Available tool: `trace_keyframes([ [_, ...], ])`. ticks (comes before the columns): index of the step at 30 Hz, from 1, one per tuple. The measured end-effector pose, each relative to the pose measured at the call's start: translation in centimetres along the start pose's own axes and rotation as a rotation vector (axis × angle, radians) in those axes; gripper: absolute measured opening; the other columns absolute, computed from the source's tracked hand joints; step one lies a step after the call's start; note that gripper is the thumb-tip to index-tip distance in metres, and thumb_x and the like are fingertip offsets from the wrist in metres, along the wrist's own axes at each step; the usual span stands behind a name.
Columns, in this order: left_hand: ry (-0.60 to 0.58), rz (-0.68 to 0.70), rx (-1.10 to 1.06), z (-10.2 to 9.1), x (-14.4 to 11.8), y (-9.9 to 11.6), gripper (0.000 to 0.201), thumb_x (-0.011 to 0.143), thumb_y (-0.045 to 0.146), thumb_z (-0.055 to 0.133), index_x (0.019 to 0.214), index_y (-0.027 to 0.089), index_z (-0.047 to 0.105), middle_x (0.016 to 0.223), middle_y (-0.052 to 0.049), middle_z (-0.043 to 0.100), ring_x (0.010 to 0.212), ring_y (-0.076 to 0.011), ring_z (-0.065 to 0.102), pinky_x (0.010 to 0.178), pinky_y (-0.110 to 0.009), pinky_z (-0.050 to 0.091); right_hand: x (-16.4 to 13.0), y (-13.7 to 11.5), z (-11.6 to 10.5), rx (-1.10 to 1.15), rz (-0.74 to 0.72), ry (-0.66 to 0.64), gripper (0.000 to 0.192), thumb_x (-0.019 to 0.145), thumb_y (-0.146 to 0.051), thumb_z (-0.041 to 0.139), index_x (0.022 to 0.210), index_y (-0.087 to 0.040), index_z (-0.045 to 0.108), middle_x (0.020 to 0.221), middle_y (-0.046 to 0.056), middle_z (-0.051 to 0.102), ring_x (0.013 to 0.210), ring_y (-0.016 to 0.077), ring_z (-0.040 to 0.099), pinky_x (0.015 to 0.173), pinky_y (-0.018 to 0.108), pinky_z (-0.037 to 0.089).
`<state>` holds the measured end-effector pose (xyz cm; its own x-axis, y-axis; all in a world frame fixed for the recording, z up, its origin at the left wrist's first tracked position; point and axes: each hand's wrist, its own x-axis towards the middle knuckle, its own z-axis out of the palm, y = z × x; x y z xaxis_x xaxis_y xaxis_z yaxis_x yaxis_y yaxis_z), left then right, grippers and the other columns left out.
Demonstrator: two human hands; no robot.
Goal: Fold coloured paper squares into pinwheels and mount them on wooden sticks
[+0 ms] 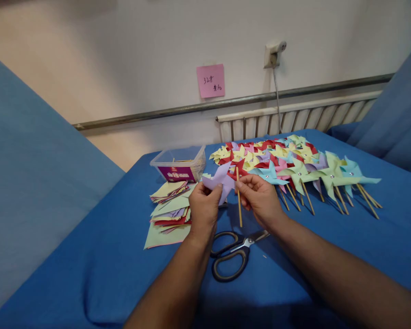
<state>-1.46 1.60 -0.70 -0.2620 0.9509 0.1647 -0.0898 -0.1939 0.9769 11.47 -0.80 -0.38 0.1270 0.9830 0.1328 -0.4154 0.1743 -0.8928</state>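
We see both hands raised just above the table (89,256), which is covered in blue cloth, and held close together near its middle. The left hand (204,206) is pinched shut on a piece of purple paper (219,182), thumb on top, with the folded sheet spreading up and to the right of the fingers. The right hand (259,198) is closed on a thin wooden stick (239,201), gripping it near the upper end so that it hangs nearly upright, its top just beside the purple paper and its lower end pointing down toward the scissors (233,252). The scissors lie flat on the cloth under the wrists, black handles toward us, blades pointing right. To the left of the hands lies a loose stack of paper squares (167,208) in green, yellow, purple and red. Behind that stack stands a clear plastic box (179,163) with a purple label. To the right, a crowd of finished pinwheels (294,167) lies spread on the cloth, sticks pointing toward us. On the wall behind, we see a pink note (210,80) and a radiator (294,119).
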Motion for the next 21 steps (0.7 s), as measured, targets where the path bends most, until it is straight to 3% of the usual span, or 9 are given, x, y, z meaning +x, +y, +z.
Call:
trace_keyframes([
  [5,0.002,-0.017,-0.031,0.3,-0.4,0.6,0.031,0.06,0.03,0.079,0.085,0.013,0.072,0.076,-0.003,0.072,0.064,-0.0147,0.061,0.062,-0.026,0.048,-0.2,1.3,-0.2,-0.234,-0.171,-0.001,0.025,0.077,-0.039,0.074,0.093,-0.02,0.067,0.07,-0.001,0.064,0.058,0.0108,0.057,0.052,0.022,0.045],
  [9,0.003,-0.069,-0.09,0.5,-0.6,1.1,0.032,0.058,0.027,0.08,0.085,0.012,0.071,0.076,-0.003,0.072,0.064,-0.0143,0.062,0.063,-0.026,0.049,-0.3,2.3,-0.3,-0.365,-0.206,-0.044,0.023,0.081,-0.036,0.07,0.098,-0.02,0.07,0.072,0.0,0.065,0.06,0.0126,0.058,0.056,0.025,0.045],
  [21,-0.001,-0.132,-0.141,0.7,-0.8,1.4,0.036,0.053,0.028,0.085,0.082,0.012,0.07,0.075,-0.003,0.072,0.06,-0.0136,0.062,0.06,-0.026,0.05,-0.8,2.6,0.1,-0.293,-0.151,-0.047,0.027,0.081,-0.033,0.068,0.105,-0.022,0.071,0.068,-0.002,0.061,0.057,0.0118,0.051,0.052,0.025,0.04],
])
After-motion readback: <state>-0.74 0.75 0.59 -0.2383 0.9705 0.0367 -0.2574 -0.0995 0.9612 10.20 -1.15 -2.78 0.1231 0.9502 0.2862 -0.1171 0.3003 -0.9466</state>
